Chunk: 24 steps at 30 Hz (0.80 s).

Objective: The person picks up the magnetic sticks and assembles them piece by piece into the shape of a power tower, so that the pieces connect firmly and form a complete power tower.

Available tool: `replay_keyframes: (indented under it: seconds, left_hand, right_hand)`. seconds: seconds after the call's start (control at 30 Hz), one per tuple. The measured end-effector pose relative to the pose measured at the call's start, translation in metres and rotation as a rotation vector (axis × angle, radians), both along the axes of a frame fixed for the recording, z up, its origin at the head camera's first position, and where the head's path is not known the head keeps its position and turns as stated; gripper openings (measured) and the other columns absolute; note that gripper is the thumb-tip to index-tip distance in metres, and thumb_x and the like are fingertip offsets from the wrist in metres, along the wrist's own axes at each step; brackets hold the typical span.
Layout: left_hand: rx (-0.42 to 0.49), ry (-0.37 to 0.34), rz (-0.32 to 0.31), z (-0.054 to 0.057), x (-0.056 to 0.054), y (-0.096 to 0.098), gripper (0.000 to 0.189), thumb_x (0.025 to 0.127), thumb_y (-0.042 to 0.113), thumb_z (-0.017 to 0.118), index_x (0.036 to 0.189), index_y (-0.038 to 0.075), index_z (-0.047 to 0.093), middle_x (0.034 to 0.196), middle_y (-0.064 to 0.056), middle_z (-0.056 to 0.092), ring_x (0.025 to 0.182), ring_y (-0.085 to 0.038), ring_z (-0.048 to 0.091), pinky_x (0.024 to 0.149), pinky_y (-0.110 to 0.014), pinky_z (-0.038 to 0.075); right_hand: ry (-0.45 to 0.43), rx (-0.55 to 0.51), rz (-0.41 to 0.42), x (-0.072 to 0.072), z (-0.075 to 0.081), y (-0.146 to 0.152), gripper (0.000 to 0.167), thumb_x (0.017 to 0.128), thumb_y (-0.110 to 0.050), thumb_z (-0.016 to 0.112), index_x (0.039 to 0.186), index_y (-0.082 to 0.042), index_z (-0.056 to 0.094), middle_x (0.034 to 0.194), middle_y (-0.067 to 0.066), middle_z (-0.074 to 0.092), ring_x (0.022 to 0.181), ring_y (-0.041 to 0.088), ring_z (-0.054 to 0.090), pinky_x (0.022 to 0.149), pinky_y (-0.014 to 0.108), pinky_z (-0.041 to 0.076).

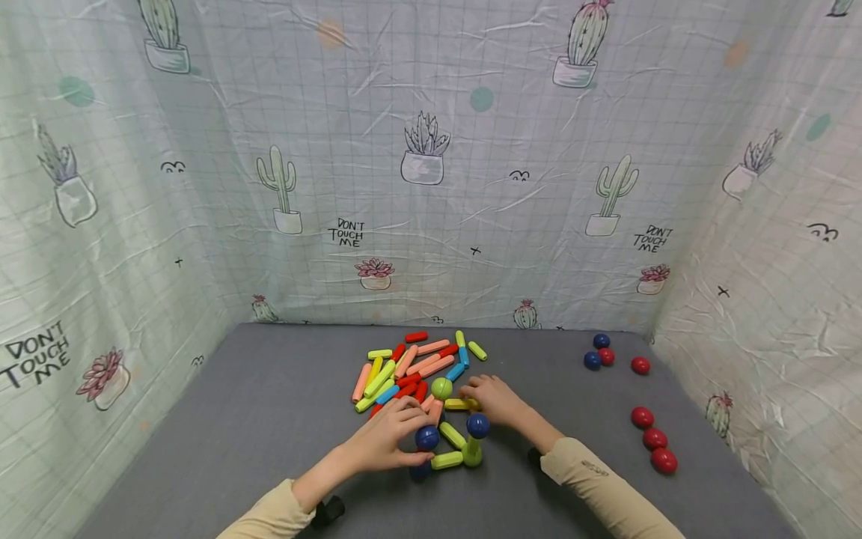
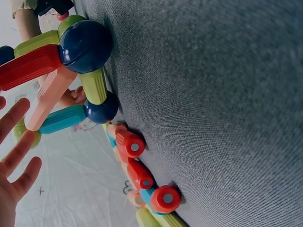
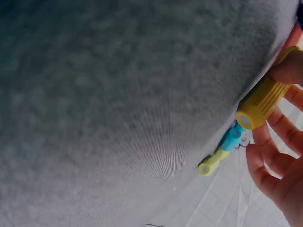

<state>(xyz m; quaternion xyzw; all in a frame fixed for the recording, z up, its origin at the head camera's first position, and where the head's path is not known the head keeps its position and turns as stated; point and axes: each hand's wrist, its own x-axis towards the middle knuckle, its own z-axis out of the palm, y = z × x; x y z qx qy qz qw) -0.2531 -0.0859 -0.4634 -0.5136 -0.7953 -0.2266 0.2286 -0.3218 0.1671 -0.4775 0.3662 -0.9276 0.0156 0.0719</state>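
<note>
A frame of magnetic rods and balls stands at the table's near middle. Its blue ball (image 1: pixel 427 437) sits between the thumb and fingers of my left hand (image 1: pixel 385 443), which holds the frame at that corner. Lime rods (image 1: pixel 447 460) join a lime ball (image 1: pixel 473 454), from which a short post rises to another blue ball (image 1: pixel 477 425). A red rod (image 2: pixel 31 67), a salmon rod (image 2: pixel 49 96) and a blue rod (image 2: pixel 62 118) form its far side. My right hand (image 1: pixel 498 400) pinches a yellow rod (image 3: pixel 263 101) between thumb and fingers, beside the lime ball (image 1: pixel 441 388).
Several loose rods, such as a salmon rod (image 1: pixel 361 382) and a red rod (image 1: pixel 416 337), lie in a pile behind the frame. Red balls (image 1: pixel 655 439) and blue balls (image 1: pixel 592 361) lie at the right of the grey table (image 1: pixel 222 442). A printed curtain (image 1: pixel 471 284) encloses the back and sides.
</note>
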Motion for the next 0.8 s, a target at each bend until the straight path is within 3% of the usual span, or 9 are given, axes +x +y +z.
replay_keyframes:
  seconds: [0.1, 0.23, 0.47, 0.63, 0.8]
  left_hand:
    - [0.000, 0.011, 0.008, 0.000, 0.001, -0.001, 0.038, 0.075, 0.040, 0.068, 0.105, 0.018, 0.061, 0.093, 0.009, 0.058, 0.091, -0.007, 0.045, 0.075, -0.023, 0.041]
    - [-0.004, 0.026, 0.027, 0.002, 0.002, -0.002, 0.036, 0.076, 0.042, 0.066, 0.102, 0.016, 0.063, 0.093, 0.008, 0.057, 0.091, -0.007, 0.046, 0.076, -0.025, 0.042]
    - [-0.025, -0.016, 0.058, 0.006, 0.003, -0.006, 0.036, 0.078, 0.042, 0.063, 0.105, 0.018, 0.062, 0.097, 0.009, 0.058, 0.094, -0.006, 0.048, 0.080, -0.027, 0.043]
    - [-0.032, -0.043, 0.067, 0.005, 0.004, -0.008, 0.040, 0.081, 0.046, 0.058, 0.111, 0.019, 0.060, 0.101, 0.010, 0.059, 0.097, -0.005, 0.047, 0.081, -0.027, 0.043]
    - [0.029, -0.039, 0.059, 0.010, 0.002, -0.005, 0.032, 0.089, 0.035, 0.052, 0.113, 0.015, 0.060, 0.102, 0.006, 0.060, 0.096, -0.007, 0.048, 0.079, -0.028, 0.043]
  right_hand:
    - [-0.099, -0.051, -0.039, 0.002, 0.005, 0.002, 0.024, 0.076, -0.018, 0.068, 0.099, -0.021, 0.061, 0.086, -0.006, 0.056, 0.075, 0.009, 0.051, 0.069, 0.029, 0.043]
    - [-0.249, -0.163, -0.030, 0.005, 0.020, 0.004, 0.027, 0.077, -0.013, 0.065, 0.102, -0.019, 0.056, 0.090, -0.004, 0.058, 0.074, 0.007, 0.051, 0.064, 0.024, 0.044]
    - [-0.459, -0.312, 0.103, 0.011, 0.044, 0.007, 0.052, 0.078, -0.005, 0.062, 0.124, -0.020, 0.042, 0.096, 0.004, 0.057, 0.081, 0.015, 0.058, 0.068, 0.026, 0.049]
    - [-0.601, -0.426, 0.141, 0.010, 0.049, 0.009, 0.047, 0.085, -0.015, 0.058, 0.127, -0.015, 0.037, 0.092, 0.008, 0.061, 0.076, 0.013, 0.060, 0.066, 0.024, 0.048]
    - [-0.727, -0.479, 0.137, 0.011, 0.047, 0.008, 0.040, 0.088, -0.020, 0.055, 0.124, -0.014, 0.039, 0.085, 0.010, 0.064, 0.068, 0.008, 0.058, 0.062, 0.023, 0.047]
